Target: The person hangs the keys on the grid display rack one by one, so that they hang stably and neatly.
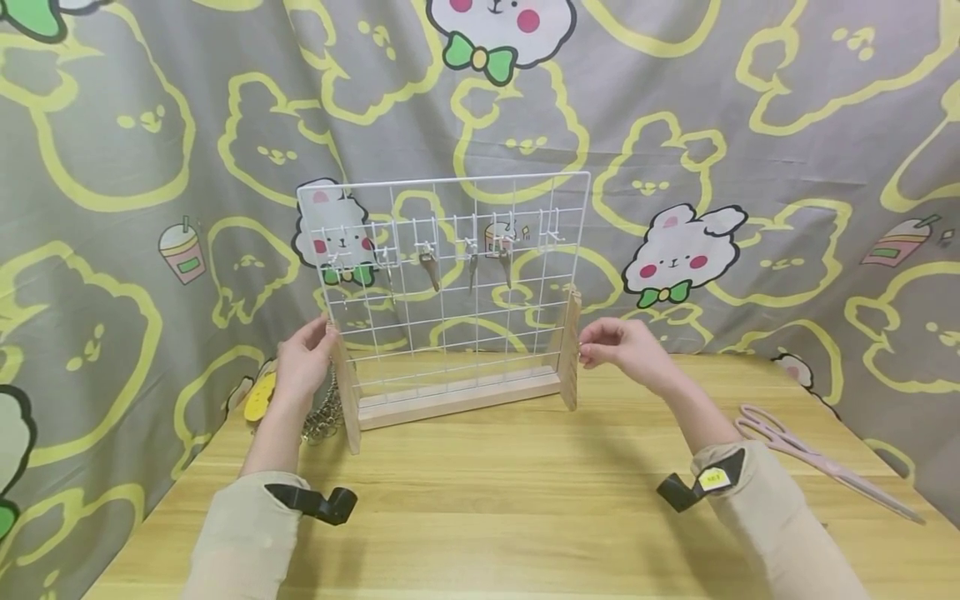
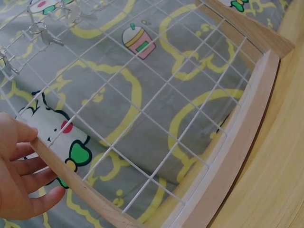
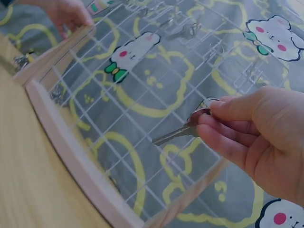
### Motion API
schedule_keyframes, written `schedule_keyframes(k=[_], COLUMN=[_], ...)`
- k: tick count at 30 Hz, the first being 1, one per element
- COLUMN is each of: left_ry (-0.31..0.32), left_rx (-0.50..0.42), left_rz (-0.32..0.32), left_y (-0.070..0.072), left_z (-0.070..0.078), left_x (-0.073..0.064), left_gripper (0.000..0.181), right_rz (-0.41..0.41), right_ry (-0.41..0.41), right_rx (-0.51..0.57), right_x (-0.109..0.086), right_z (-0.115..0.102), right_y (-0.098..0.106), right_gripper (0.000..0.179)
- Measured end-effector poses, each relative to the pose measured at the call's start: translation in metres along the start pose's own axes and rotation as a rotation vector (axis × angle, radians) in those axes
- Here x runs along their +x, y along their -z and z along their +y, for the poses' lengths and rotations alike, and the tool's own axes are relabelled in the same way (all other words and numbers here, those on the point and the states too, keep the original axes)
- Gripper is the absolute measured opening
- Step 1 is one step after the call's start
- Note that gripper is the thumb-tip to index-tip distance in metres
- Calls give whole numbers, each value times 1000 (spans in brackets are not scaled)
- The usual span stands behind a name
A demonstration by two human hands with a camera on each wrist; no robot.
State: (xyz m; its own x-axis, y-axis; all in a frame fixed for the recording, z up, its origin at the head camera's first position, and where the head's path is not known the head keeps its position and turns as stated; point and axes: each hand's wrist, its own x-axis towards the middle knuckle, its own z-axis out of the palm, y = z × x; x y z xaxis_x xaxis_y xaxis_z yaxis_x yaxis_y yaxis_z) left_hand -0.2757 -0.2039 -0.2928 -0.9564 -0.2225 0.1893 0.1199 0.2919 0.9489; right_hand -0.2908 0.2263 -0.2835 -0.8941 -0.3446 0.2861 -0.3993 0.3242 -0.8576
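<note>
A white wire grid rack (image 1: 457,325) stands upright in a wooden base (image 1: 457,402) with wooden side posts. Several keys hang from hooks along its upper part, one key (image 1: 430,271) left of the middle. My left hand (image 1: 303,362) holds the top of the left side post (image 2: 71,183), fingertips at its upper end. Beside the right post (image 1: 570,350), my right hand (image 1: 626,350) pinches a metal key (image 3: 175,134) by its head between thumb and fingers. The key's blade points toward the grid in the right wrist view.
Pink-handled scissors (image 1: 813,454) lie on the wooden table (image 1: 495,517) at the right. A heap of metal rings and chains (image 1: 324,417) and a yellow item (image 1: 260,396) sit behind the left forearm. A patterned grey curtain (image 1: 675,67) hangs close behind the rack.
</note>
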Motion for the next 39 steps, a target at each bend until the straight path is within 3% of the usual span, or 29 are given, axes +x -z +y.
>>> schedule_keyframes(k=[7,12,22,33,39], left_ry=[3,-8,-13,-21,-37], left_rx=[6,23,35,23,31], left_rz=[7,20,23,0,6], left_y=[1,1,1,1,2], left_z=[-1,0,-1,0,-1], left_x=[1,1,0,0,0], left_gripper=[54,53,53,53,51], right_rz=[129,177,292,378,383], right_ry=[55,98,171,179,174], right_rx=[78,130,326,434,468], right_x=[19,33,59,71,76], right_z=[-21,-38,-65,-71,-70], right_y=[5,7,4,0,-2], right_gripper=[24,24,5,5,19])
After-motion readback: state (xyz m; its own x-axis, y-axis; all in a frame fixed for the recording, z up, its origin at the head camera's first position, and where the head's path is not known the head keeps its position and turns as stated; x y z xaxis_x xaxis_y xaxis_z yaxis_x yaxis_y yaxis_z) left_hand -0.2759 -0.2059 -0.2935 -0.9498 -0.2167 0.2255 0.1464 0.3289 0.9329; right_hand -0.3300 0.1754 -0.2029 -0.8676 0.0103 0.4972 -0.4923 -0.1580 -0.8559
